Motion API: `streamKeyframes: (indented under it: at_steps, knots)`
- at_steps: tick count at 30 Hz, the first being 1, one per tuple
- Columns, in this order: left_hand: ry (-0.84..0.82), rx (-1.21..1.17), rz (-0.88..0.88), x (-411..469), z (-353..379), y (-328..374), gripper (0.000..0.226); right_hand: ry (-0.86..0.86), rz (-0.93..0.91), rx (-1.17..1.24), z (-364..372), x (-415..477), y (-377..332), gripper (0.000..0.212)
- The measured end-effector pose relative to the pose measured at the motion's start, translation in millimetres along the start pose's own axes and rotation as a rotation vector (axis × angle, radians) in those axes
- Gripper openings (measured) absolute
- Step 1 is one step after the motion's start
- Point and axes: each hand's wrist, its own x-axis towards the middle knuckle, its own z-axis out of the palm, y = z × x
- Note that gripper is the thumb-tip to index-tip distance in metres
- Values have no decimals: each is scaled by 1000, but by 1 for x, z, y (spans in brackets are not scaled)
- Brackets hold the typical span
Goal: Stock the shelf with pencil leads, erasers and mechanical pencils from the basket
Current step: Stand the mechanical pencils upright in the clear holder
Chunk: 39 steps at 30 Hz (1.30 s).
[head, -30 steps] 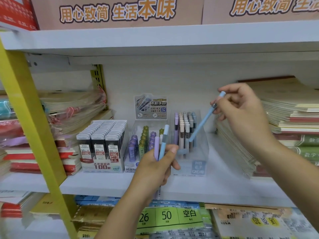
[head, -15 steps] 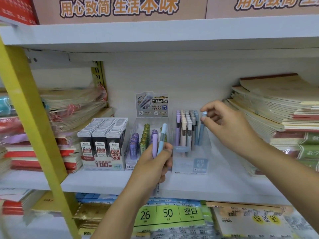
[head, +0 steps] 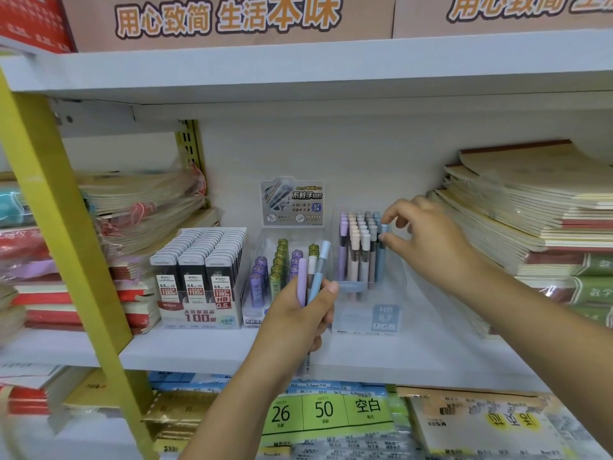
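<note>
The left hand (head: 300, 313) grips 3 mechanical pencils (head: 316, 273) upright. Just right of it, the right hand (head: 428, 240) pinches a blue pencil (head: 382, 260) standing in a clear display box (head: 365, 322).

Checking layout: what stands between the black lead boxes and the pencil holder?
Purple and green lead tubes in a clear tray, seen in the head view.

The right hand (head: 428, 240), which one second ago held the blue mechanical pencil (head: 382, 260) tilted above the clear pencil box (head: 365, 313), has come lower, and this pencil now stands upright inside the box at its right side, pinched at the top.
</note>
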Motion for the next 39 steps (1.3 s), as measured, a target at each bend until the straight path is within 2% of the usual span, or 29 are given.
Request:
streamKeyframes:
  at_steps: [3,5,8,11,15,17,20,22,25,28,36,39]
  knots:
    - [-16,1,17,0,2,2,20,88,14,33,-4,-8,-5,18]
    - [-45,24,38,0,3,4,24,137,-24,162,-8,-19,-18,8]
    - [-89,47,59,-1,8,7,24,-37,44,542,-11,-33,-46,11]
    - [-115,61,74,-2,12,8,21,-132,148,743,-11,-38,-61,6]
    - [-100,57,47,-3,9,5,16,-89,300,992,-17,-35,-57,6]
    - [-90,58,29,-4,6,3,14,16,331,1066,-26,-32,-51,5]
    - [-77,64,28,-4,2,2,13,238,192,989,-42,-26,-39,5]
    - [-52,42,11,-3,2,3,12,290,85,870,-48,-22,-31,5]
    - [-8,-22,3,-2,4,2,12,180,43,599,-44,-18,-24,12]
    - [2,-16,33,-3,6,3,18,13,49,380,-31,-21,-21,4]
    - [3,92,71,-5,7,3,20,-33,41,357,-24,-30,-20,4]
    - [-4,110,78,-5,8,4,20,-29,34,327,-21,-27,-19,10]
